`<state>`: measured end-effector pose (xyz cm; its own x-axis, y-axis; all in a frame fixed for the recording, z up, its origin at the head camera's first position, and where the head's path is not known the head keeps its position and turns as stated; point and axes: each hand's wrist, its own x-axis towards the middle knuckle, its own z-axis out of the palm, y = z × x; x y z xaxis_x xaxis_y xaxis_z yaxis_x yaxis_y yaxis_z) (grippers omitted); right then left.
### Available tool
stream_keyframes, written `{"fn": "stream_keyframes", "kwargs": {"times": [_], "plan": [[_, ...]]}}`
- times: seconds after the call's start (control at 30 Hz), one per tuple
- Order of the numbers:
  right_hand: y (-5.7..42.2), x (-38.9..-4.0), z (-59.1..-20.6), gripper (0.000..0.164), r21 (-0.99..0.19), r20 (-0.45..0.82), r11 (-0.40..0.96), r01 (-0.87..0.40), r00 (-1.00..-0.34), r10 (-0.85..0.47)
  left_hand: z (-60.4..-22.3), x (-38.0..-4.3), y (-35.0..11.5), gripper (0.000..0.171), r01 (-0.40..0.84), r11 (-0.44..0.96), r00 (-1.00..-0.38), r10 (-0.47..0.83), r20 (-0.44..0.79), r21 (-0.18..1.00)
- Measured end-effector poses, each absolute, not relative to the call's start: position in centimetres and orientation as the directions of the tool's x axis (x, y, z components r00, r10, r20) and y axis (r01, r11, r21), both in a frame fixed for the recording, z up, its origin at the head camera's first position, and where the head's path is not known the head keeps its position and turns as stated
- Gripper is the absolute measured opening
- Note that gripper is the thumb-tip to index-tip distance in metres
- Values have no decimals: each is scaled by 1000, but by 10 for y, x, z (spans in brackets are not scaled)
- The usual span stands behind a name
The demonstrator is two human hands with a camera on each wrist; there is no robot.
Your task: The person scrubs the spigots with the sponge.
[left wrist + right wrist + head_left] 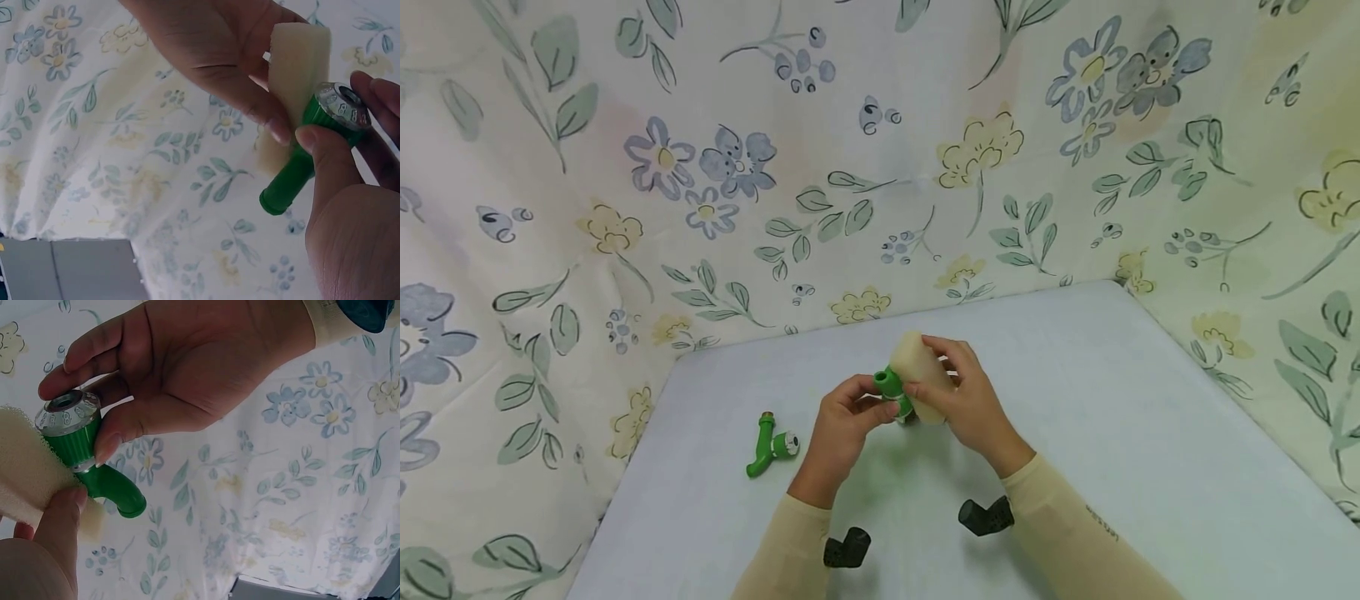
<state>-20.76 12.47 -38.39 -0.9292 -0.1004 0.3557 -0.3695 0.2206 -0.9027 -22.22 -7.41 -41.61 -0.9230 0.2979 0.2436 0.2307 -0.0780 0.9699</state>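
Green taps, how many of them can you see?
2. One green tap lies on the table, to the left of the left hand. The other green tap is in that hand, against the pale yellow sponge that the right hand holds.

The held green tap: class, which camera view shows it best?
The right wrist view: the held green tap appears large, its silver-capped knob and curved spout clear. The left wrist view shows knob and spout too, partly covered; the head view shows it small and partly covered.
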Motion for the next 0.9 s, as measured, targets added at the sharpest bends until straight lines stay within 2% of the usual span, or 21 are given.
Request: {"fn": "stream_keyframes", "kwargs": {"times": [0.33, 0.5, 0.8, 0.9], "plan": [[118, -202, -382, 61, -900, 370, 190, -392, -918, -140, -430, -230, -75, 29, 245, -103, -926, 270, 264, 964], [120, -208, -393, 62, -906, 361, 174, -386, -919, -161, -430, -231, -74, 30, 235, -87, -935, 253, 250, 968], [124, -218, -408, 60, -902, 383, 104, -418, -889, -253, -429, -234, -70, 21, 194, -72, -960, 191, 204, 978], [124, -218, -408, 60, -897, 399, 94, -432, -882, -250, -430, -233, -69, 24, 184, -98, -962, 185, 199, 978]]}}
